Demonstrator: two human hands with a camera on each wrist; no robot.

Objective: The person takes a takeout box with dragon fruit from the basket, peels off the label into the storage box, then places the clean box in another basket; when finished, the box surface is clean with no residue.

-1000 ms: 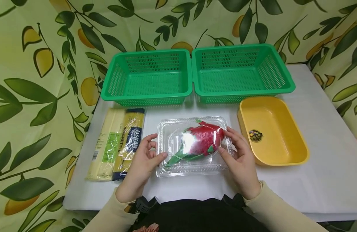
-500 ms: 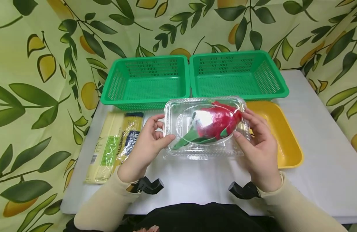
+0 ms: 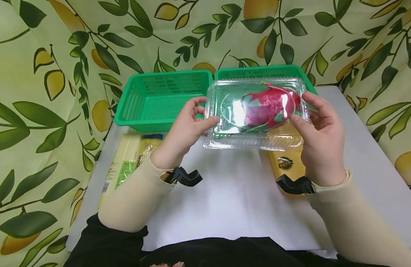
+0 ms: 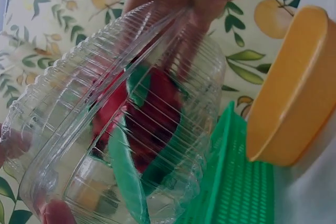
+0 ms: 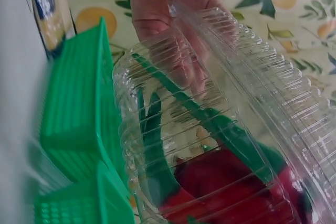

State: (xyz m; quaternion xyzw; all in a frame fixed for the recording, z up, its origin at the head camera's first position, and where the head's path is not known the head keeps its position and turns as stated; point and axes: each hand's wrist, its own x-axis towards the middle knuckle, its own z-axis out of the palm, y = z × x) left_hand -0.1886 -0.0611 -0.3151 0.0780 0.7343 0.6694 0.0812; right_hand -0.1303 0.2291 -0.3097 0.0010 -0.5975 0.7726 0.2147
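A clear plastic clamshell box [image 3: 255, 142] with its lid down is held up off the table in the head view. Inside it lies a red and green dragon fruit [image 3: 267, 109]. My left hand [image 3: 187, 128] grips the box's left edge, thumb on top and fingers beneath. At the opposite edge my right hand [image 3: 320, 135] holds it the same way. Through the ribbed side in the left wrist view, the dragon fruit [image 4: 157, 114] shows its green leaf tips. The right wrist view has the left hand [image 5: 176, 30] behind the box.
Two green baskets stand side by side at the back, the left basket [image 3: 125, 107] in plain sight and the right basket [image 3: 302, 76] partly behind the box. A yellow tub [image 3: 282, 167] sits below it. Spaghetti packs [image 3: 127, 163] lie at left, partly covered by the left arm.
Both hands have lifted the box with the dragon fruit off the table and carried it forward and to the right, over the right basket and the yellow tub.
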